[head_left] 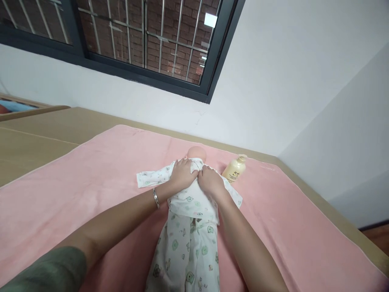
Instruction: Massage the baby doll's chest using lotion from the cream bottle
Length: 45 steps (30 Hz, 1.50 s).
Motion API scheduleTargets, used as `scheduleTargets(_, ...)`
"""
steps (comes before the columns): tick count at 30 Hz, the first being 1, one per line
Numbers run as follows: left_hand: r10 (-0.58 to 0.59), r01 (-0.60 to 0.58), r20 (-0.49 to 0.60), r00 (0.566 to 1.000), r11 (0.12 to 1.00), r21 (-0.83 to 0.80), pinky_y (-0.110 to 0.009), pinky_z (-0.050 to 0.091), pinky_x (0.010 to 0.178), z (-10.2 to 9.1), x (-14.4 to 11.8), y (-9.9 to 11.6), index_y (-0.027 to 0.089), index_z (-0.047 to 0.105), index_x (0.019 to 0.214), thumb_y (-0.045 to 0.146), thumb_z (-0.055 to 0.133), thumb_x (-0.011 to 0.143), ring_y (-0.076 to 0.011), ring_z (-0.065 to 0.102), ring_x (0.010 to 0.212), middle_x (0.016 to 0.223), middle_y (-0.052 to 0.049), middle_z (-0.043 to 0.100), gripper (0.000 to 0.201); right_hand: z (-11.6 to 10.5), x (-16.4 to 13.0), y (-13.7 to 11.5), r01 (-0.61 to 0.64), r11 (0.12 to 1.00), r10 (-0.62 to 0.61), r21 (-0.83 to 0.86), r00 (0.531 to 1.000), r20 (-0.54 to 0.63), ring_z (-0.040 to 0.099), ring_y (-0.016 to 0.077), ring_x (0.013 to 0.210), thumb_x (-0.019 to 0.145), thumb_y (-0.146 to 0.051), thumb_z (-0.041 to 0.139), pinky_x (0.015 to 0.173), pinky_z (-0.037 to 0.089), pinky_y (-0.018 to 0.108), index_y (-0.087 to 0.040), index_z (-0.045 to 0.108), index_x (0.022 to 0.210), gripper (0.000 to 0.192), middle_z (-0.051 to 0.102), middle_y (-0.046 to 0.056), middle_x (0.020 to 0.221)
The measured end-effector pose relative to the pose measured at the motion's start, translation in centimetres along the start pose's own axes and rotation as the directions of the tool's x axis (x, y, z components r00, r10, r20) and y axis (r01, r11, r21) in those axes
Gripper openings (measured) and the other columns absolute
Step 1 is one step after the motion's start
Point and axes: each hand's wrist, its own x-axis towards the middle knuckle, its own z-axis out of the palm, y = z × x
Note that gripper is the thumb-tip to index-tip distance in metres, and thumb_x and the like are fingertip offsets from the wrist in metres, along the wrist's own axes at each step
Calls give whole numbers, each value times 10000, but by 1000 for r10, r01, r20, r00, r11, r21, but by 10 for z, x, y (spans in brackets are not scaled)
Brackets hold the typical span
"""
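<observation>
A baby doll lies on its back on a pink blanket, dressed in a white printed top and matching trousers. My left hand rests on the doll's chest near the collar, fingers curled into the fabric of the top. My right hand lies beside it on the other side of the chest, also pressing on the top. The two hands touch at the thumbs. A silver bangle circles my left wrist. The doll's head shows just beyond my fingers.
A cream lotion bottle lies on the blanket right of the doll's head. The blanket covers a tan mattress against a white wall. A barred window is above. The bed's right edge drops to the floor.
</observation>
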Motion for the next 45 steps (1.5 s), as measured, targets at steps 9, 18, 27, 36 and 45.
scheduleTargets(9,91,-88,-16,996,983,164,-448,395,1093,-5,-8,11,115,687,1036,274,441,930,-315,615,1153,1148,-175,714,312,-1,25,35,75,959,-82,272,997,13,560,273,1248,1005,-503,328,1018,391,365,-214,583,1309,491,620,90,1378)
scheduleTargets(18,-35,34,28,999,999,19,-409,450,1031,-3,6,-2,152,669,1055,289,449,913,-288,639,1136,1170,-135,721,295,4,-6,-9,-12,990,-7,-140,991,-135,565,358,1210,1031,-320,298,1000,378,435,-61,576,1258,443,630,240,1285)
scheduleTargets(27,-21,21,-12,1000,1000,-5,-436,413,1089,7,3,-5,153,643,1124,312,448,938,-296,601,1204,1228,-131,697,314,9,20,19,84,993,-73,86,989,-125,577,269,1156,1021,-388,325,956,375,344,-168,628,1170,403,679,127,1228)
scheduleTargets(36,-24,24,-24,999,999,-26,-436,412,1102,4,2,-4,155,650,1144,316,460,937,-290,602,1211,1235,-128,701,324,17,20,20,117,991,-103,64,976,-190,588,273,1137,1014,-368,322,937,383,342,-156,634,1146,400,688,130,1199)
scheduleTargets(45,-23,23,-16,1000,1000,-17,-434,408,1105,5,3,-4,137,644,1169,297,446,928,-291,599,1213,1261,-134,693,350,18,21,21,112,992,-99,62,978,-183,562,280,1245,1008,-331,335,1038,351,353,-119,613,1251,426,663,156,1290)
